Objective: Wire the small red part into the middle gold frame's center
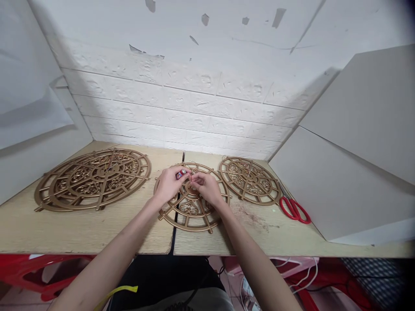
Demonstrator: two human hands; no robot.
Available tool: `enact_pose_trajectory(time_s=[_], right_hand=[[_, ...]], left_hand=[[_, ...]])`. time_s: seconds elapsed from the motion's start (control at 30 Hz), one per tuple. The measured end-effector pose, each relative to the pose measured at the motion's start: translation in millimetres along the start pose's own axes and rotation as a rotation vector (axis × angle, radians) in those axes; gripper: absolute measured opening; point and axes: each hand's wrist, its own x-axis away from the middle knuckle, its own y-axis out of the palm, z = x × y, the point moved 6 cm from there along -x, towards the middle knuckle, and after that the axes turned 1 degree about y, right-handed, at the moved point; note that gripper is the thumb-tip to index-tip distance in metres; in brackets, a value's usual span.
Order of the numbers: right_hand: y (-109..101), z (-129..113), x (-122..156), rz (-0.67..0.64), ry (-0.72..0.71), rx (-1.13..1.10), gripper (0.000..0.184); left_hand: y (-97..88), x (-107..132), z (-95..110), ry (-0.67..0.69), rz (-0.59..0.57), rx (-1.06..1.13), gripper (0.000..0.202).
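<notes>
A gold openwork wheel [191,211] lies flat on the wooden table in front of me. My left hand [168,185] rests on its left half, fingers closed round a small red and blue object [180,174] with a silvery end. My right hand [205,186] sits on the wheel's hub, fingertips pinched together beside the left hand; what they pinch is too small to make out.
A stack of larger gold wheels [94,178] lies to the left, and a smaller gold wheel [249,179] to the right. Red-handled scissors [294,209] lie at the far right. White panels wall in both sides; a seam [177,216] splits the tabletop.
</notes>
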Motion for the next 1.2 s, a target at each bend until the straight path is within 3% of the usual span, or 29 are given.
enact_pose_trajectory(time_s=[0.2,0.43,0.63,0.93,1.2], right_hand=[[-5,5,-1,0.024,0.024,-0.062,0.013],[-6,3,-1,0.037,0.004,-0.048,0.01],[-3,3,0,-0.009,-0.011,-0.013,0.012],[-1,4,0,-0.04,-0.003,-0.036,0.011],[-6,3,0,0.031,0.051,-0.037,0.01]], left_hand=[[1.6,0,-6,-0.04,-0.058,-0.083,0.024],[11.1,9,11,0.087,-0.232,-0.478,0.017],[15.5,10,12,0.153,-0.275,-0.544,0.016],[6.6,9,21,0.083,-0.182,-0.429,0.016],[1.0,6,10,0.03,-0.073,-0.317,0.017]])
